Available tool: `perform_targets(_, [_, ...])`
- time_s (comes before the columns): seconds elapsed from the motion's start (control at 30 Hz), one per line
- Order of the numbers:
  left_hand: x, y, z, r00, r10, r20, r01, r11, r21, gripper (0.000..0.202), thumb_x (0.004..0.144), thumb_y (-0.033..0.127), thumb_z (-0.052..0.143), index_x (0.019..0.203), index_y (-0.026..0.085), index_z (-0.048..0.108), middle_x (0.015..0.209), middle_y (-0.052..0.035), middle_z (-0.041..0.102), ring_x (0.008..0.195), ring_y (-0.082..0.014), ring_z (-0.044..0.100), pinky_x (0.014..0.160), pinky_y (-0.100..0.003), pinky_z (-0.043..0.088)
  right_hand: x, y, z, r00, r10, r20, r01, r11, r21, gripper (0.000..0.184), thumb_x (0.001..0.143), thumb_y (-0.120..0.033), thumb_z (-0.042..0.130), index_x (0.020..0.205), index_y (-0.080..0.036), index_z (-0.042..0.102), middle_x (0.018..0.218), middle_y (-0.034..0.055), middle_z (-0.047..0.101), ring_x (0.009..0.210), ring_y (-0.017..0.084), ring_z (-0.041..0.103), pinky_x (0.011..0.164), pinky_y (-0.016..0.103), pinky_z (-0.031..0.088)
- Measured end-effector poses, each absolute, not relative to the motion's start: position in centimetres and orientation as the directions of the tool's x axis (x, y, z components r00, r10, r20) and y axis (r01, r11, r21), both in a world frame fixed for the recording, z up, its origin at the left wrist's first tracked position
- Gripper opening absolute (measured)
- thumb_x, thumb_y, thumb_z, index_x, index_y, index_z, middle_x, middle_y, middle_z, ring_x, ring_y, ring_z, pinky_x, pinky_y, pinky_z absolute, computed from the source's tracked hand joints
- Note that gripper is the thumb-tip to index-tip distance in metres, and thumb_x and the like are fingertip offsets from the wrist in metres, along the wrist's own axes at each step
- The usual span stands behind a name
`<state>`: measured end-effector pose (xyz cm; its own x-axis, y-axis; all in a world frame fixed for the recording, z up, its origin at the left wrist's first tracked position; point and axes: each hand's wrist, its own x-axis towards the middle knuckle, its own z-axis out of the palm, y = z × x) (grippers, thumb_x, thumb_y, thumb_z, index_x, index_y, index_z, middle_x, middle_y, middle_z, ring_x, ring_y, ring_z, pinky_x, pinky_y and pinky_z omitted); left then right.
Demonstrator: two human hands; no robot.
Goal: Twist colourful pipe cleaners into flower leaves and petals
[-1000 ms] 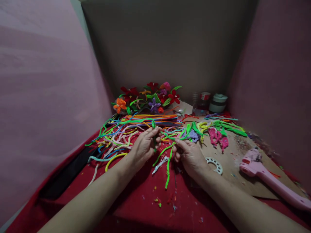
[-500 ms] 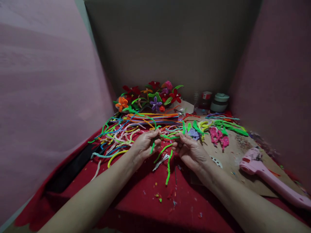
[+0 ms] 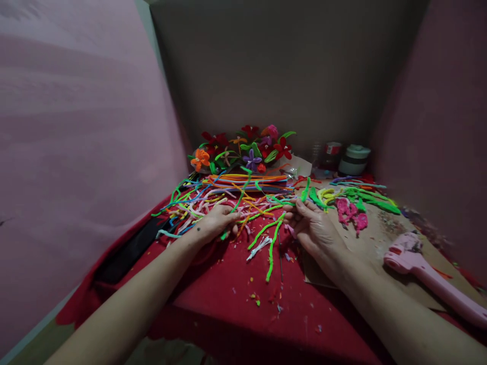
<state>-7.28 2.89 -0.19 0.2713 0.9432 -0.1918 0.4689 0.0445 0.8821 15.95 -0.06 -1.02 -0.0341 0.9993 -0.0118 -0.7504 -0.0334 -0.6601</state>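
My left hand [image 3: 218,221] is closed on a green pipe cleaner [image 3: 243,191], which rises above the fingers and pokes out below them. To the right, my right hand [image 3: 312,227] pinches another green pipe cleaner [image 3: 280,201]; one part stretches left and a bent part stands up above the thumb. Between the hands, two green pipe cleaner pieces [image 3: 271,257] run down over the red cloth; I cannot tell whether their upper ends touch my right fingers. A small bunch of white stamen-like strands [image 3: 259,248] lies beside them.
Loose colored pipe cleaners [image 3: 205,205] are heaped at left, with a straight bundle [image 3: 247,181] behind. Pipe cleaner flowers [image 3: 251,160] stand at the back. On the cardboard [image 3: 375,238] at right lie pink pieces [image 3: 352,215] and a pink tool [image 3: 422,268]. A lidded jar [image 3: 353,161] stands behind.
My hands have moved apart, the left one leftward and down with its green pipe cleaner. The two green strips now lie separate from my left hand. The view has shifted slightly.
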Motion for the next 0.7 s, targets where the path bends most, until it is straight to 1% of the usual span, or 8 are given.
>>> perform_targets(0.1, [-7.1,2.2,0.9,0.293,0.942,-0.167,0.519,-0.010,0.855,0.033,0.075,0.048,0.053,0.077,0.015,0.055,0.064,-0.0035,0.063,0.042,-0.0101,0.051,0.038,-0.020,0.035,15.9,-0.2,-0.8,-0.026,1.000,-0.003,-0.771,-0.022,-0.637,0.010,0.066,-0.016,0.069,0.072,-0.016,0.061,0.064,0.0002,0.067,0.056,0.010,0.062,0.054,0.021,0.051])
perform_targets(0.17, [-7.4,1.5,2.0,0.258,0.963,-0.075,0.626,-0.108,0.772,0.032,0.079,0.046,0.046,0.086,0.015,0.055,0.071,-0.0030,0.063,0.051,-0.0120,0.056,0.046,-0.022,0.041,16.2,-0.2,-0.6,-0.017,1.000,0.006,-0.786,-0.010,-0.619,0.011,0.066,-0.016,0.070,0.073,-0.017,0.061,0.065,-0.0005,0.067,0.058,0.010,0.063,0.054,0.020,0.051])
perform_targets(0.27, [-8.6,0.1,3.5,0.191,0.973,0.128,0.849,-0.229,0.477,0.031,0.084,0.041,0.037,0.087,0.017,0.057,0.079,-0.0036,0.063,0.067,-0.0150,0.058,0.061,-0.026,0.043,16.8,0.2,-0.1,0.053,0.998,0.045,-0.780,0.069,-0.621,0.008,0.068,-0.018,0.068,0.072,-0.017,0.061,0.067,0.0006,0.068,0.058,0.010,0.063,0.057,0.021,0.052])
perform_targets(0.37, [-10.3,-1.9,4.0,0.203,0.977,0.065,0.964,-0.211,0.160,0.030,0.083,0.042,0.038,0.087,0.019,0.057,0.082,-0.0052,0.063,0.076,-0.0192,0.058,0.067,-0.029,0.041,17.2,0.4,0.6,0.194,0.973,0.124,-0.708,0.226,-0.670,0.007,0.069,-0.018,0.068,0.071,-0.015,0.062,0.065,0.0017,0.068,0.056,0.010,0.063,0.055,0.021,0.051])
perform_targets(0.47, [-11.7,-3.6,3.0,0.127,0.992,-0.017,0.987,-0.128,-0.099,0.025,0.079,0.037,0.044,0.093,0.018,0.054,0.097,-0.0099,0.060,0.084,-0.0233,0.057,0.065,-0.030,0.041,16.9,0.2,1.0,0.225,0.957,0.182,-0.643,0.286,-0.711,0.010,0.066,-0.019,0.069,0.071,-0.013,0.063,0.062,0.0017,0.066,0.053,0.011,0.062,0.050,0.022,0.050])
perform_targets(0.53, [-12.2,-4.1,2.1,0.144,0.988,-0.054,0.976,-0.151,-0.158,0.020,0.079,0.030,0.042,0.092,0.018,0.051,0.098,-0.0106,0.058,0.086,-0.0226,0.056,0.065,-0.029,0.040,16.7,-0.1,1.0,0.210,0.961,0.183,-0.637,0.276,-0.720,0.012,0.064,-0.018,0.071,0.072,-0.013,0.063,0.063,0.0024,0.067,0.052,0.011,0.061,0.050,0.022,0.050])
perform_targets(0.63, [-12.5,-3.9,1.2,0.163,0.981,-0.103,0.975,-0.176,-0.132,0.016,0.080,0.020,0.034,0.086,0.018,0.049,0.090,-0.0085,0.058,0.078,-0.0187,0.056,0.063,-0.028,0.039,16.3,-0.4,0.7,0.174,0.972,0.157,-0.633,0.232,-0.739,0.015,0.061,-0.016,0.072,0.073,-0.012,0.063,0.065,0.0043,0.068,0.053,0.011,0.062,0.052,0.021,0.050])
perform_targets(0.7, [-12.6,-3.4,1.2,0.130,0.983,-0.129,0.983,-0.145,-0.117,0.014,0.077,0.017,0.035,0.084,0.018,0.048,0.087,-0.0076,0.059,0.073,-0.0176,0.056,0.061,-0.027,0.037,16.3,-0.4,0.4,0.154,0.980,0.123,-0.630,0.193,-0.752,0.016,0.061,-0.016,0.072,0.073,-0.012,0.063,0.065,0.0046,0.068,0.053,0.011,0.062,0.051,0.020,0.049])
